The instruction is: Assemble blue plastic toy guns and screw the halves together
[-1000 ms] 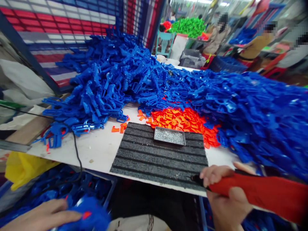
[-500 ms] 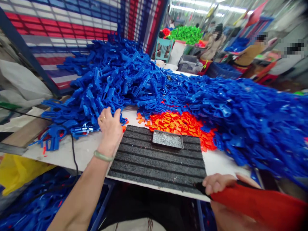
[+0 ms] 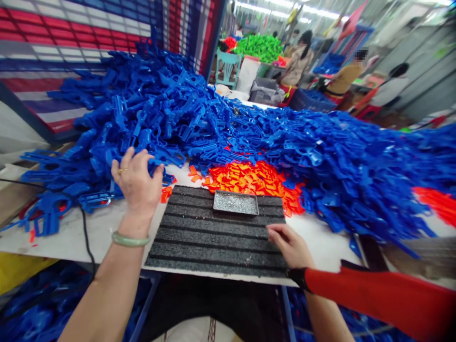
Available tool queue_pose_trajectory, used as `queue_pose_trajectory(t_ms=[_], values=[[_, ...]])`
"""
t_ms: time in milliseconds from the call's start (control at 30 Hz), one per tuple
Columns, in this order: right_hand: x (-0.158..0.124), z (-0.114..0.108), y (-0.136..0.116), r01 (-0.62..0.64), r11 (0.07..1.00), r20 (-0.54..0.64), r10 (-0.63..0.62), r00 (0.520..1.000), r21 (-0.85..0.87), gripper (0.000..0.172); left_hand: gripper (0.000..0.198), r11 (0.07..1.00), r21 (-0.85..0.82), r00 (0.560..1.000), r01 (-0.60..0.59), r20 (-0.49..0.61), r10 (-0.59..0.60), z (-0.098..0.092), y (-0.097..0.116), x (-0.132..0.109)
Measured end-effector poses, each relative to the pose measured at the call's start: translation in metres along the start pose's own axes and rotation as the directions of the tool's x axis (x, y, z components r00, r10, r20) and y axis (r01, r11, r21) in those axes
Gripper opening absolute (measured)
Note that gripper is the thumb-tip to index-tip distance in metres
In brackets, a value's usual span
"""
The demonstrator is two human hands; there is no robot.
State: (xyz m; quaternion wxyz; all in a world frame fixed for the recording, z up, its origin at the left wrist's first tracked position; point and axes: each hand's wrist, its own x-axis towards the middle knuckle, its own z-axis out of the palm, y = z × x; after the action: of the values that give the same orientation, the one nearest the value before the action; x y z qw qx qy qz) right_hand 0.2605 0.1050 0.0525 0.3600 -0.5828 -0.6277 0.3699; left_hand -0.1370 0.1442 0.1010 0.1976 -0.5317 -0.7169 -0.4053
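Note:
My left hand (image 3: 137, 183), with a ring and a green bangle, reaches to the near edge of a pile of blue plastic toy gun halves (image 3: 160, 104). Its fingers are bent and apart, and blue parts show beyond and between thumb and fingers. Over the right part of a dark ribbed mat (image 3: 199, 237) is my right hand (image 3: 290, 244), thumb and fingers together; anything in them is hidden. A long red object with a black tip (image 3: 356, 289) crosses in front of my right forearm. On the mat stands a shallow tray (image 3: 235, 203) of small silvery pieces.
Small orange parts (image 3: 245, 178) lie heaped behind the tray. More blue parts (image 3: 349, 166) spread along the right. A black cable (image 3: 85, 237) hangs over the table's left front. A striped, grid-backed panel (image 3: 78, 28) stands at back left. Several people sit in the background.
My right hand has moved out from behind the red object, up and left over the mat. My left hand stays at the blue pile. The view has shifted right.

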Motion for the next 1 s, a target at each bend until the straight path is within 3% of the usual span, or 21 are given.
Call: queue_pose_trajectory(t_ms=[67,133,200,300,367,467,633,700,800,833,900,1000], values=[[0.003,0.007,0.007,0.056,0.988,0.058,-0.048,0.997,-0.147,0.029,0.022,0.989,-0.055,0.991,-0.135,0.012,0.135,-0.01,0.018,-0.014],[0.005,0.012,0.011,0.089,0.967,0.118,-0.062,0.991,-0.241,0.026,0.019,0.945,-0.145,0.951,-0.293,0.06,0.304,-0.021,0.038,-0.035],[0.005,0.014,0.012,0.089,0.944,0.185,-0.03,0.982,-0.317,0.021,0.014,0.872,-0.237,0.877,-0.429,0.124,0.465,-0.03,0.057,-0.062],[0.007,0.015,0.013,0.103,0.906,0.273,0.014,0.962,-0.411,0.016,0.013,0.741,-0.368,0.73,-0.562,0.2,0.653,-0.037,0.08,-0.105],[0.009,0.014,0.014,0.131,0.888,0.322,0.021,0.946,-0.442,0.016,0.019,0.68,-0.424,0.657,-0.598,0.228,0.719,-0.035,0.091,-0.13],[0.012,0.014,0.014,0.17,0.875,0.372,0.012,0.928,-0.453,0.017,0.022,0.646,-0.469,0.609,-0.602,0.254,0.752,-0.028,0.104,-0.156],[0.02,0.012,0.009,0.193,0.883,0.354,-0.033,0.935,-0.427,0.014,0.033,0.612,-0.537,0.506,-0.581,0.351,0.788,-0.031,0.113,-0.167],[0.021,0.011,0.008,0.176,0.889,0.344,-0.022,0.939,-0.423,0.014,0.035,0.648,-0.522,0.533,-0.555,0.375,0.759,-0.037,0.109,-0.162],[0.021,0.011,0.008,0.155,0.898,0.356,0.002,0.935,-0.412,0.012,0.037,0.815,-0.386,0.639,-0.432,0.506,0.579,-0.043,0.092,-0.152],[0.02,0.012,0.008,0.149,0.9,0.36,0.009,0.933,-0.409,0.01,0.042,0.856,-0.337,0.647,-0.393,0.56,0.518,-0.044,0.086,-0.149],[0.018,0.013,0.009,0.148,0.899,0.374,0.019,0.927,-0.412,0.007,0.049,0.895,-0.282,0.618,-0.346,0.648,0.444,-0.043,0.076,-0.146],[0.016,0.013,0.009,0.164,0.889,0.399,0.022,0.917,-0.427,0.01,0.045,0.911,-0.272,0.592,-0.311,0.694,0.41,-0.04,0.073,-0.152]])
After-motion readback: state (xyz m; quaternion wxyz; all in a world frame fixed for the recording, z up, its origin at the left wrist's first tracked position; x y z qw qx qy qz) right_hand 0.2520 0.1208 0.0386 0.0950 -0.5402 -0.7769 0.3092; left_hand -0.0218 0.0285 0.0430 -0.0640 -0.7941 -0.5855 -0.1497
